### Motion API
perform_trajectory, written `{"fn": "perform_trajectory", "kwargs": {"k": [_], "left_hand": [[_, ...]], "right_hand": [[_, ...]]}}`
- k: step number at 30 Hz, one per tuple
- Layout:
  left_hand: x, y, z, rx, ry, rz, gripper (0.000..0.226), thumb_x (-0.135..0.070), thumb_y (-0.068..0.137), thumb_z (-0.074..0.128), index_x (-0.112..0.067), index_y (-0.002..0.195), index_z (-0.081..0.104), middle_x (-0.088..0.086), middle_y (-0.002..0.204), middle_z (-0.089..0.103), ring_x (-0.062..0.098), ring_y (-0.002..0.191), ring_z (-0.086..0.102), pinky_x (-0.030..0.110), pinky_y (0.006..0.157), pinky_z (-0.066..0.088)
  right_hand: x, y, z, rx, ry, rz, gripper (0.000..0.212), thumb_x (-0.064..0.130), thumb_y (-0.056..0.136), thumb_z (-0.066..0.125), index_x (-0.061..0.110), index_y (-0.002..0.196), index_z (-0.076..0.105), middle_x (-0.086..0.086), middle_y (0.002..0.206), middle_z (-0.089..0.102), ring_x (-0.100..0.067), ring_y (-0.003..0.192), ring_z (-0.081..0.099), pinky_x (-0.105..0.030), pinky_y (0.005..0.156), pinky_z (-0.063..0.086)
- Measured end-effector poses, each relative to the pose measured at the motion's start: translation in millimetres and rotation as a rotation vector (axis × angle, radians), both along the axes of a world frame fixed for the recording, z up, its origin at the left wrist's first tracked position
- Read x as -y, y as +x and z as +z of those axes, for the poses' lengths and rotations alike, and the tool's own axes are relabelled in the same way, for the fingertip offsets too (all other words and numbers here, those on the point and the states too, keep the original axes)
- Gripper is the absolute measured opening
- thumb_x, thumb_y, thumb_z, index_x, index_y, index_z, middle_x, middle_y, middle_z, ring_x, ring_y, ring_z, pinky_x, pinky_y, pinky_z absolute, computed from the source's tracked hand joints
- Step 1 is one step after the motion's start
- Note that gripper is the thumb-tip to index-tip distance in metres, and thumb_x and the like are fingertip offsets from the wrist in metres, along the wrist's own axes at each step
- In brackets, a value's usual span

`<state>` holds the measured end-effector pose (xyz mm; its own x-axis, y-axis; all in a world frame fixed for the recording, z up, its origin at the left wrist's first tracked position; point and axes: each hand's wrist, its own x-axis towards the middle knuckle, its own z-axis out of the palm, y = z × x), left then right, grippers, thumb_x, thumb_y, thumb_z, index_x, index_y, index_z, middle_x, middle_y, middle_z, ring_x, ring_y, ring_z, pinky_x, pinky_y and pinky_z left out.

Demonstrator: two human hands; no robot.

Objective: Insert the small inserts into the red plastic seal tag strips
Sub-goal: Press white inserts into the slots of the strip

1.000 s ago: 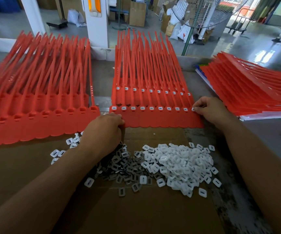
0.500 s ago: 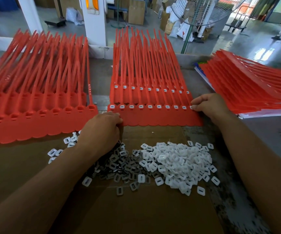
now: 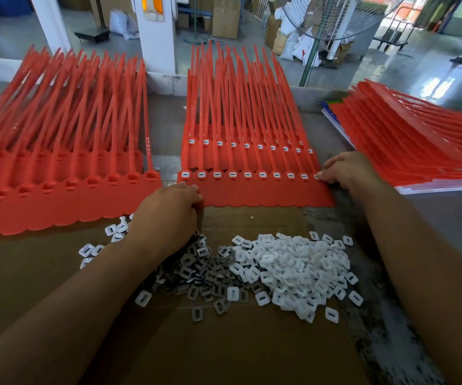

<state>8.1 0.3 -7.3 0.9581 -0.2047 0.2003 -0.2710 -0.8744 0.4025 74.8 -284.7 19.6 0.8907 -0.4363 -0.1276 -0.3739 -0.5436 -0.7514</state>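
We see the middle red plastic sheet of seal tag strips (image 3: 252, 194) lying flat on the table. Its scalloped near edge overlaps the far edge of the brown cardboard sheet (image 3: 224, 351). Small white seated inserts (image 3: 232, 174) fill two rows of its heads.

The left hand (image 3: 168, 218) curls its fingers over the sheet's near left corner and is clamped on that edge. The right hand (image 3: 349, 170) bunches its fingertips together on the sheet's right edge, at the last insert of the near row.

Between our forearms lies the loose pile of white plastic inserts (image 3: 293, 268). It touches a heap of grey metal inserts (image 3: 199, 273) that runs under the left wrist.

A second red sheet with open heads (image 3: 57, 201) lies just left, across a narrow strip of table. A fanned stack of red strips (image 3: 418, 143) lies just beyond the right hand. Bare cardboard lies nearest us, and beside it on the right is the mottled grey table top (image 3: 385, 343).
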Motion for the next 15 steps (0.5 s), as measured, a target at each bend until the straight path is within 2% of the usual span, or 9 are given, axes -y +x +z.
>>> {"fn": "perform_trajectory", "kwargs": {"k": [2, 4, 6, 9, 13, 15], "left_hand": [[0, 0, 0, -0.004, 0.007, -0.003, 0.041, 0.000, 0.084, 0.042, -0.012, 0.118, 0.060, 0.000, 0.134, 0.051, 0.018, 0.124, 0.045, 0.029, 0.102, 0.032], [0, 0, -1, -0.002, 0.006, -0.003, 0.040, 0.000, 0.084, 0.042, -0.012, 0.118, 0.060, 0.000, 0.134, 0.051, 0.017, 0.123, 0.045, 0.029, 0.102, 0.032], [-1, 0, -1, -0.002, -0.001, 0.000, 0.040, 0.000, 0.084, 0.042, -0.012, 0.118, 0.060, -0.001, 0.134, 0.051, 0.017, 0.123, 0.046, 0.029, 0.102, 0.033], [-1, 0, 0, -0.001, -0.003, -0.002, 0.040, 0.000, 0.084, 0.042, -0.012, 0.118, 0.060, 0.000, 0.134, 0.051, 0.017, 0.123, 0.046, 0.029, 0.102, 0.033], [-1, 0, 0, -0.004, -0.004, -0.004, 0.040, 0.000, 0.084, 0.042, -0.012, 0.118, 0.059, -0.001, 0.135, 0.050, 0.016, 0.125, 0.044, 0.028, 0.103, 0.031], [-1, 0, 0, -0.008, -0.001, -0.005, 0.041, 0.000, 0.084, 0.042, -0.012, 0.119, 0.059, -0.001, 0.135, 0.049, 0.016, 0.125, 0.043, 0.027, 0.103, 0.030]], "right_hand": [[1, -2, -3, 0.020, -0.001, -0.005, 0.017, 0.001, 0.072, 0.072, 0.009, 0.076, 0.059, -0.002, 0.072, 0.056, -0.010, 0.065, 0.051, -0.021, 0.054, 0.037], [2, -4, -6, 0.052, -0.016, -0.014, 0.022, 0.003, 0.071, 0.074, 0.014, 0.067, 0.055, -0.002, 0.075, 0.056, -0.012, 0.069, 0.052, -0.024, 0.065, 0.040], [2, -5, -9, 0.076, -0.034, -0.018, 0.025, 0.004, 0.072, 0.074, 0.015, 0.064, 0.054, -0.001, 0.075, 0.055, -0.010, 0.069, 0.050, -0.025, 0.069, 0.039], [2, -5, -11, 0.085, -0.066, -0.001, 0.016, 0.004, 0.074, 0.072, 0.011, 0.071, 0.058, -0.001, 0.078, 0.056, -0.008, 0.069, 0.049, -0.025, 0.068, 0.040], [4, -8, -8, 0.071, -0.090, 0.010, 0.016, 0.004, 0.077, 0.067, 0.016, 0.070, 0.059, -0.006, 0.085, 0.061, -0.017, 0.081, 0.056, -0.033, 0.079, 0.047], [5, -11, -4, 0.041, -0.042, 0.030, 0.010, 0.009, 0.078, 0.069, 0.015, 0.077, 0.060, -0.005, 0.082, 0.061, -0.016, 0.076, 0.056, -0.031, 0.071, 0.048]]}}
